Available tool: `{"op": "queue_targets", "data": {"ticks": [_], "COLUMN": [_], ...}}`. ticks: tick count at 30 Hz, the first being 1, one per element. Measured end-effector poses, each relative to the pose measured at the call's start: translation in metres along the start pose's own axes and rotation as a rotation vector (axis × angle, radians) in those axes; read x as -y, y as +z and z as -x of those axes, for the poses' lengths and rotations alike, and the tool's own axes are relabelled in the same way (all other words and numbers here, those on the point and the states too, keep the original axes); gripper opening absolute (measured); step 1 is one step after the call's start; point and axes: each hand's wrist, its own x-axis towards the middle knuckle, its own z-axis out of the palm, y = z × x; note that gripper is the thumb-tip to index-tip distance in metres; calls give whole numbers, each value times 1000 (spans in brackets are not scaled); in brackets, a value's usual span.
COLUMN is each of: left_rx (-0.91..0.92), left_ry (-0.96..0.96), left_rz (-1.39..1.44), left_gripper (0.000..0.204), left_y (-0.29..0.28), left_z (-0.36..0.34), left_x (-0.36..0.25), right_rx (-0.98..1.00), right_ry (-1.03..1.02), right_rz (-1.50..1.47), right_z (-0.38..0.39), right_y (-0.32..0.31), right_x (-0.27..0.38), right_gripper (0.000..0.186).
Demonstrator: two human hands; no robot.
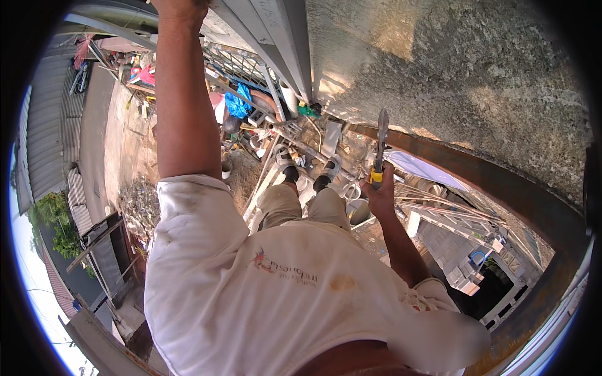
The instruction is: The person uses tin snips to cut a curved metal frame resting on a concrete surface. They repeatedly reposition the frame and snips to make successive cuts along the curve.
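Note:
My left hand is raised to the top edge of the view, beside long grey metal profiles; its fingers are mostly out of frame, so what it touches is hidden. My right hand is closed on the yellow-and-black handle of metal cutters, blades pointing up alongside the rough concrete wall. Below me my sandalled feet rest among pale bars and boards, far above parts of the cluttered ground.
A rusty steel beam runs along the wall's foot at right. Below are a blue plastic bag, pipes, boards, buckets and other debris. Corrugated sheeting, a dirt path and greenery lie at left; stacked blocks sit lower right.

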Motion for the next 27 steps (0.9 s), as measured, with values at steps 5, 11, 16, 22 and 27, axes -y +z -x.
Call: {"op": "queue_targets", "data": {"ticks": [5,11,16,22,27], "left_rx": [13,-33,64,3,-70], "left_ry": [100,20,37,63,175], "left_rz": [-189,-340,-262,-261,-347], "left_gripper": [108,123,120,115,109], "left_y": [12,37,22,34,45], "left_z": [22,45,26,41,63], "left_x": [-5,-23,-16,-24,-10], "right_rx": [23,31,32,35,85], "right_ry": [22,-100,-69,-191,-143], "right_rz": [-28,68,133,118,222], "right_z": [4,-12,-16,-25,-10], "right_y": [-3,-11,-5,4,0], "right_x": [24,1,26,23,23], "right_gripper": [63,66,59,53,64]}}
